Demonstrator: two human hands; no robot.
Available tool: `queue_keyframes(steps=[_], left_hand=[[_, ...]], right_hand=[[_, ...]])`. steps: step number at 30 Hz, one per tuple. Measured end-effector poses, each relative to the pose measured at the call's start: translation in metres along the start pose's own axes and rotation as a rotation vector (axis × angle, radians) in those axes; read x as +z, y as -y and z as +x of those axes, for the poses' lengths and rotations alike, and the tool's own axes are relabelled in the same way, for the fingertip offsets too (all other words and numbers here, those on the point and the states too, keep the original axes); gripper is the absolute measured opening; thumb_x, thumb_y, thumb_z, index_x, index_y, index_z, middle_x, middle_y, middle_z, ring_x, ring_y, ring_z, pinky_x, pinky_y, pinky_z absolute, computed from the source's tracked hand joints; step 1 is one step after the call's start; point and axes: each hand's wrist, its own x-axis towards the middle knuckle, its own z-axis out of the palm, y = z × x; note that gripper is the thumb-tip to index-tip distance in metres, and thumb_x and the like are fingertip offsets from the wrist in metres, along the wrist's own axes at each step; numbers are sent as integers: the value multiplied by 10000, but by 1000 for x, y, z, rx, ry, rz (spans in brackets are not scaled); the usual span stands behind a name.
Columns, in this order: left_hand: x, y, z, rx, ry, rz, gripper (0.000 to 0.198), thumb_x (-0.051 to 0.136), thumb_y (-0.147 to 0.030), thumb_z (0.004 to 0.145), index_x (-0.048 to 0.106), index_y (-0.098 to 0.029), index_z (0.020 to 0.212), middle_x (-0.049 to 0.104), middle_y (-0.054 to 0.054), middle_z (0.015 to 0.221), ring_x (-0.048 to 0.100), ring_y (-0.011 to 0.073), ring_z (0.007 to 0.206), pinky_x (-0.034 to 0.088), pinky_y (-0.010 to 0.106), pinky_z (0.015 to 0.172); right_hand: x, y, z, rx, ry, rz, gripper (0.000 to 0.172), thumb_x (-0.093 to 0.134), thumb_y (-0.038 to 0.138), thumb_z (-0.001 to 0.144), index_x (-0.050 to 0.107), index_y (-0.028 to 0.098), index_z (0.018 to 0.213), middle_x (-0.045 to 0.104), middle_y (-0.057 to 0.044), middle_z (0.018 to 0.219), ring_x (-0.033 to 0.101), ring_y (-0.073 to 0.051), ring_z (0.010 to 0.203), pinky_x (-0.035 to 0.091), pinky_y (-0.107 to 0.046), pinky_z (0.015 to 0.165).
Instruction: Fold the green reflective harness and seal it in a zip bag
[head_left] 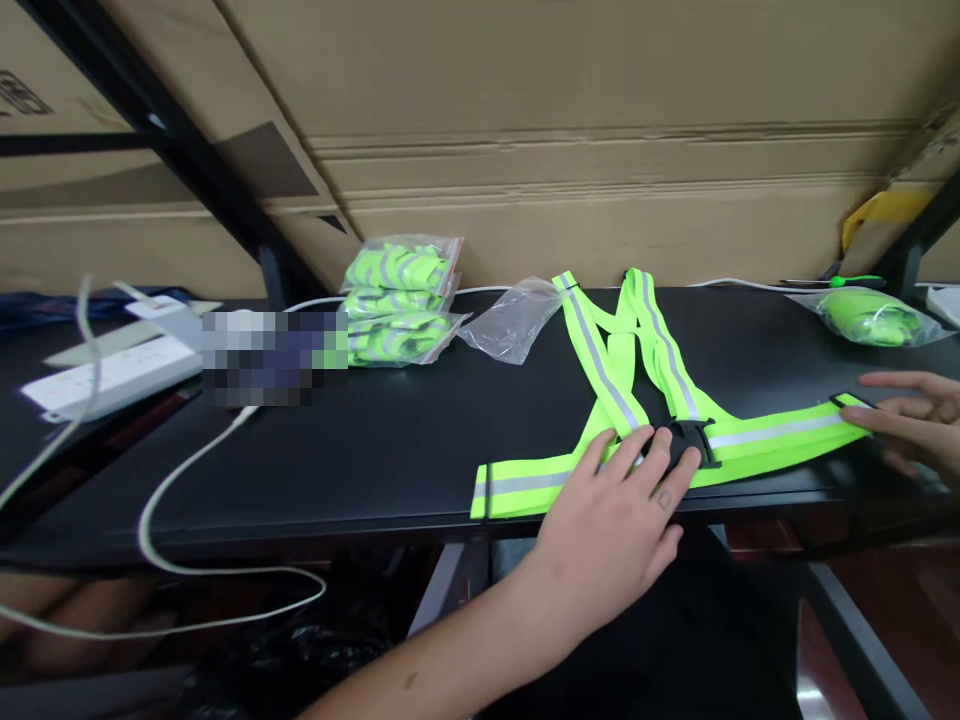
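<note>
Neon harness (604, 370) lies beneath left hand (616, 515), end touching right hand (924, 424).

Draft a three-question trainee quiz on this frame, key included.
1. Which hand lies partly over the black plastic buckle?

2. True or false: in the picture, the loose, clear plastic bag lies between the stack of clear bags packed with yellow-green strapping and the yellow-green harness with silver stripes.

3. The bare right hand touches the harness at: a) the buckle; b) the belt's right end; c) a shoulder strap's top.

Key: 1. The bare left hand. 2. True. 3. b.
</note>
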Motion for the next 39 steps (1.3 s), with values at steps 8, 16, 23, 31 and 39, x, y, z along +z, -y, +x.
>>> queue_keyframes(steps=[8,16,23,31,39], left_hand=[[1,-2,1,1,-1,9,608,395,-458,1011,384,-99,1501,366,101,1602,320,290,1472,283,480,1178],[4,-4,-3,-60,-59,-95,580,477,-445,959,464,-71,1402,390,136,1583,404,332,1414,343,469,1169],[6,-2,-5,-133,-204,-239,518,577,-317,894,455,-34,1310,505,265,1404,495,358,1354,494,458,1073],[-24,3,-17,-126,-149,-229,367,561,-322,936,561,-111,1236,643,152,1257,412,338,1416,407,521,1150],[-62,59,-78,-404,46,-220,358,614,-396,915,650,-270,1248,734,55,1097,688,283,984,571,411,847]], right_hand=[[65,34,-19,-214,-472,88,356,839,236,660,755,110,982,670,-49,712,624,-160,615,520,-307,596],[101,70,-82,-977,-307,-60,272,704,23,819,765,216,1000,801,-8,918,769,-195,865,632,-295,823],[107,57,-89,-996,70,51,230,608,62,917,712,143,1105,766,-65,1126,685,-207,1147,551,-365,1055],[99,62,-94,-1024,227,-102,275,512,120,967,642,88,1208,722,-120,1212,599,-253,1257,561,-443,1022],[97,63,-97,-1103,209,-193,335,550,276,971,673,37,1171,709,-168,1215,625,-306,1188,572,-462,985]])
